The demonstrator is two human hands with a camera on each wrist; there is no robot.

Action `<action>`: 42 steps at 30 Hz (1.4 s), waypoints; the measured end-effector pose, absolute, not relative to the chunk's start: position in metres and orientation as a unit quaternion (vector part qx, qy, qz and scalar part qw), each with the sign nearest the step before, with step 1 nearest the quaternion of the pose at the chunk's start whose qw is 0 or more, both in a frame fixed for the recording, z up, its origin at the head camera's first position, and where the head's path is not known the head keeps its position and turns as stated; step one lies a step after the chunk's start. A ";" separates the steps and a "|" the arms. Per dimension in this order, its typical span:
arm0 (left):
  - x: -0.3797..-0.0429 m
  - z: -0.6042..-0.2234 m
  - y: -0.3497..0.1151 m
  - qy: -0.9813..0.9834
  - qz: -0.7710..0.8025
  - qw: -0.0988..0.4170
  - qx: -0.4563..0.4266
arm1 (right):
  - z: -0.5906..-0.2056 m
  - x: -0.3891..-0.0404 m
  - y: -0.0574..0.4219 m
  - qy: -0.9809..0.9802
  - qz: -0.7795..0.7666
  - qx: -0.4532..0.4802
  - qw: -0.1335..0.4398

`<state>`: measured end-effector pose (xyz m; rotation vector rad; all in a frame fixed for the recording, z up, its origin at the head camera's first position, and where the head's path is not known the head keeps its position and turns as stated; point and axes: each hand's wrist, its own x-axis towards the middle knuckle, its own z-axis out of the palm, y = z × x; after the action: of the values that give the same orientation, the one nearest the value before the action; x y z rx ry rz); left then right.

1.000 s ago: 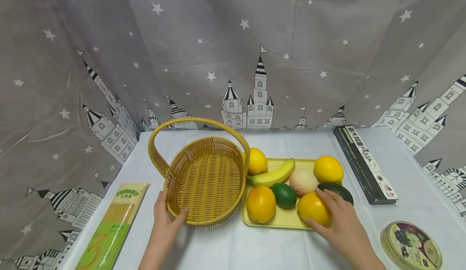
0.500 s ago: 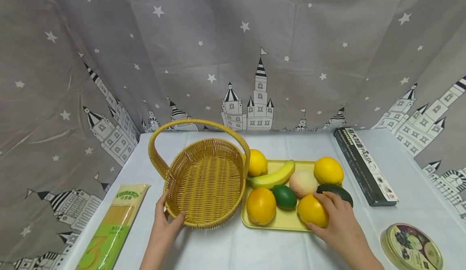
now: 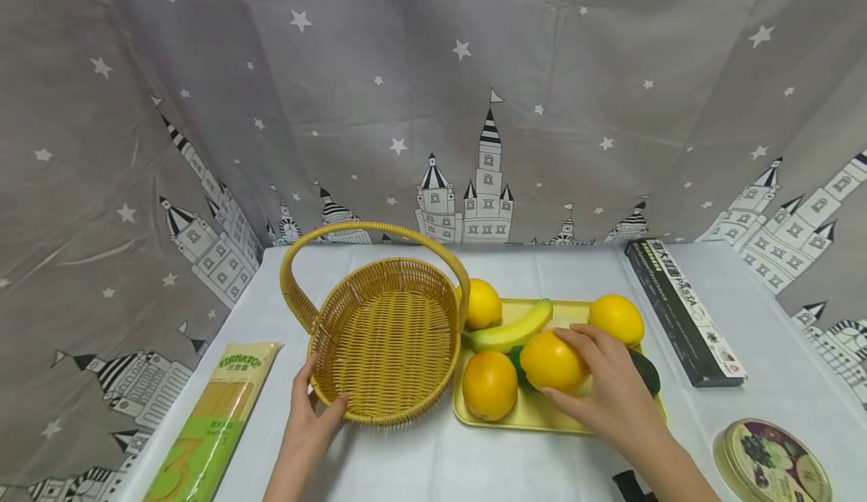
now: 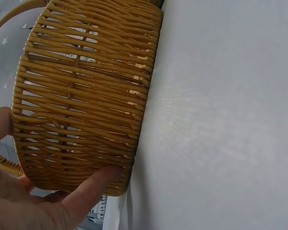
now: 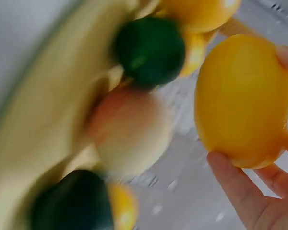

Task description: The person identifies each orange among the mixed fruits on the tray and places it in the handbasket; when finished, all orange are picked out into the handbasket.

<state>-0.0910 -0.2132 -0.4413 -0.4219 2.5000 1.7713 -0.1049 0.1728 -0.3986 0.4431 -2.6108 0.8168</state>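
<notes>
My left hand [image 3: 314, 414] grips the near left side of a round wicker basket [image 3: 389, 351] with a tall handle; the left wrist view has the fingers against its woven wall [image 4: 81, 96]. Above the yellow tray [image 3: 535, 421], my right hand [image 3: 612, 389] holds a yellow lemon [image 3: 554, 363], an oval in the right wrist view. Around it are an orange [image 3: 490, 385], a banana [image 3: 511, 329], two more lemons and a dark green avocado [image 3: 645, 371]. A small green fruit [image 5: 151, 50] and a peach [image 5: 129, 129] show in the right wrist view; the head view mostly hides them.
A green spaghetti packet [image 3: 213, 419] lies left of the basket. To the tray's right is a long black pasta box [image 3: 684, 314], with a round tin [image 3: 774, 460] nearer the front. A grey castle-print curtain [image 3: 366, 111] closes off the back.
Gripped by my right hand, the lemon has risen off the tray's front right part and moved left, now covering the peach and much of the green fruit. The left hand keeps its place on the basket.
</notes>
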 end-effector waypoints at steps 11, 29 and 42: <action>-0.091 -0.441 -0.212 0.795 0.590 0.028 -0.135 | -0.381 -0.127 0.087 -0.886 0.381 0.246 0.103; -0.088 -0.446 -0.214 0.794 0.586 0.046 -0.156 | -0.406 -0.159 0.000 -0.911 0.252 0.322 -0.050; -0.090 -0.441 -0.214 0.800 0.576 0.045 -0.162 | -0.396 -0.158 0.004 -0.910 0.220 0.346 -0.054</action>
<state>-0.0898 -0.2136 -0.4412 -0.4960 2.4425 1.7591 -0.1580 0.0042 -0.3960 1.1266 -2.9618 0.7165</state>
